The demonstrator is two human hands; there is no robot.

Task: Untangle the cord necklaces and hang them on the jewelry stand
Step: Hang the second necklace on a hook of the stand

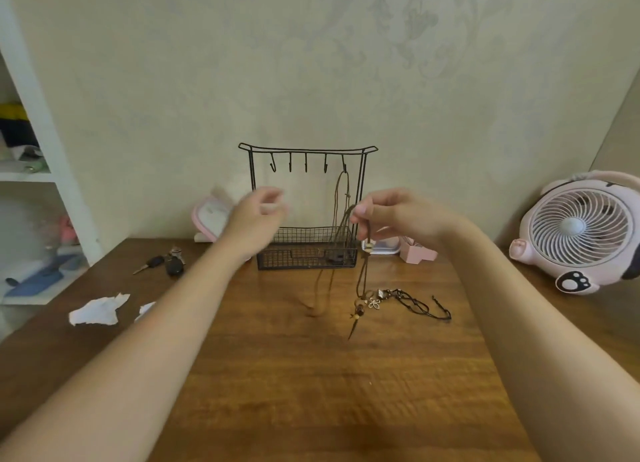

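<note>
Cord necklace (363,278), pinched in right hand (391,219), hangs over table (311,375) centre, pendant just beside black necklace (415,304); lifting risks snagging it. Left hand (259,208) blurred: fingers' state cannot be told.

the stand (307,148) sits mid back edge of the desk (311,375), with the keys (166,262) to its left, a box (417,253) just right of it and the fan (581,233) in the back right corner. the tissue (97,311) lies near the left edge, before the keys. the hung cord (341,198) drops from the stand's rightmost hook into its basket, the held cord (363,278) dangles from the right hand (398,215) before the stand's right side, and the loose cord (415,304) lies on the desk just right of its lower end.
</note>
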